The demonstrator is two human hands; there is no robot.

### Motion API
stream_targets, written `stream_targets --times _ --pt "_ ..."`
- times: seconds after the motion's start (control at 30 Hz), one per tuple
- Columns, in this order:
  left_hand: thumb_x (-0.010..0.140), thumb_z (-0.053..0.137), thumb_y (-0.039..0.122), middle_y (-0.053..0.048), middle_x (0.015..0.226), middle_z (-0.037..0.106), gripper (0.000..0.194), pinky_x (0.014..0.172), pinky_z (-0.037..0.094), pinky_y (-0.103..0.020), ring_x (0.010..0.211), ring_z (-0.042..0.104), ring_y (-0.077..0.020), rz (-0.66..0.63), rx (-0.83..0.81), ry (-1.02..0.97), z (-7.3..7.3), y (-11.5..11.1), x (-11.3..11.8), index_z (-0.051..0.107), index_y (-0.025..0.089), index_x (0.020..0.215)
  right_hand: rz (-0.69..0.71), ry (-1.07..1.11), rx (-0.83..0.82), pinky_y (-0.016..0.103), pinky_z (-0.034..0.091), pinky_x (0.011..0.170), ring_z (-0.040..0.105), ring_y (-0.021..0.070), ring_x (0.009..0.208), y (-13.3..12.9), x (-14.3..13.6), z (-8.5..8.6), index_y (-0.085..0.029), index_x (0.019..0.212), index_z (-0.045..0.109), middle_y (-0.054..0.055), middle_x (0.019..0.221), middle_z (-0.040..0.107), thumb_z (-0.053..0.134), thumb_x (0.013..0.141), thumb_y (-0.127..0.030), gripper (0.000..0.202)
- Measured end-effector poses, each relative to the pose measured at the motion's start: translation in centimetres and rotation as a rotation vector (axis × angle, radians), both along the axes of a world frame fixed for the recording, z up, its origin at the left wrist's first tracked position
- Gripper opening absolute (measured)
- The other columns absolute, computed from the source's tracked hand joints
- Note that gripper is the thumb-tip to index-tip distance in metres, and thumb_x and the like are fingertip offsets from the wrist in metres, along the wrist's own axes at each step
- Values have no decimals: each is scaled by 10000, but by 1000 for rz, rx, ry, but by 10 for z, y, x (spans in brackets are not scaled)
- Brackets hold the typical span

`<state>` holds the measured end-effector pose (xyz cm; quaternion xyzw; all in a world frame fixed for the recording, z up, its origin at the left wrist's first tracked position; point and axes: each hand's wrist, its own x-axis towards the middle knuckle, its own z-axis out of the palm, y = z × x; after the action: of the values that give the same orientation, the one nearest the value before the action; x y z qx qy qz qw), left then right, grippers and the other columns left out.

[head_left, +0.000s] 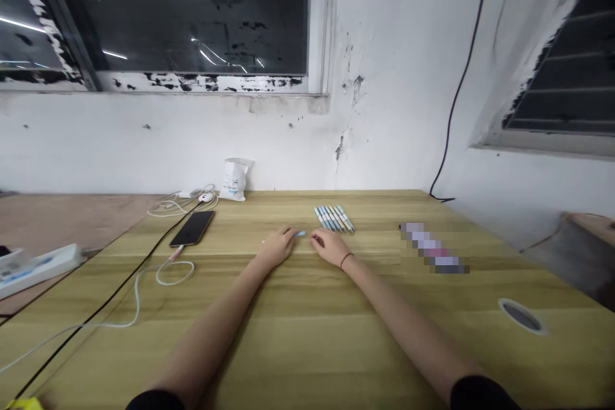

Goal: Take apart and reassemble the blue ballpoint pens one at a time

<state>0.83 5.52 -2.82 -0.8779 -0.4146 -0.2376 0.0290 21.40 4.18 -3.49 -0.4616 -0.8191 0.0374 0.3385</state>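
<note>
My left hand rests low over the wooden table with its fingers closed round a slim pen. The pen's light blue end sticks out to the right of the fingertips, and a small pale tip shows on the hand's other side. Facing it across a narrow gap, my right hand is curled, thumb and fingers together. A small dark reddish bit shows at its fingertips, too small to name. Just behind the right hand lies a neat row of several pens in pale blue, white and yellowish tones, side by side and slanted.
A phone with a white charging cable lies at left, near a black cable. A white packet stands by the wall. To the right are a blurred-out long item and a round table hole. A power strip sits far left.
</note>
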Motion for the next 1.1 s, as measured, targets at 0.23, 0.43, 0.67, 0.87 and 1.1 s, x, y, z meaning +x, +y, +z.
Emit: stream_targets --times 0.23,0.43,0.67,0.87,1.1 --pt "907 366 258 -67 1036 579 296 858 431 -314 967 545 -187 -8 33 -11 -3 2 1 541 219 1143 -5 -26 -3 257 414 696 566 150 748 -2 0 1 -201 849 614 36 829 630 481 843 -196 133" --pt "905 372 262 -67 1031 582 292 836 434 -302 941 549 -179 -8 47 -2 -6 5 1 548 207 1131 1 -34 0 254 409 712 563 147 766 -1 -1 0 -197 841 609 35 834 625 478 845 -195 131" --pt "916 366 331 -59 952 606 290 829 425 -314 910 551 -183 -15 58 23 0 2 1 595 207 1043 -4 -36 7 243 391 672 543 138 720 -2 -2 1 -192 808 606 29 788 605 475 843 -201 136" --pt "920 358 351 -64 992 587 305 826 437 -314 930 553 -183 -12 47 13 2 0 1 592 210 1055 -10 -15 3 243 395 666 552 138 716 -1 -1 1 -198 810 610 27 790 616 478 843 -209 136" --pt "913 366 319 -65 1097 527 272 828 443 -314 973 532 -177 64 54 -31 3 -3 3 568 217 1064 -31 48 -22 258 417 693 558 145 725 3 1 -2 -188 839 610 35 805 629 496 800 -161 124"
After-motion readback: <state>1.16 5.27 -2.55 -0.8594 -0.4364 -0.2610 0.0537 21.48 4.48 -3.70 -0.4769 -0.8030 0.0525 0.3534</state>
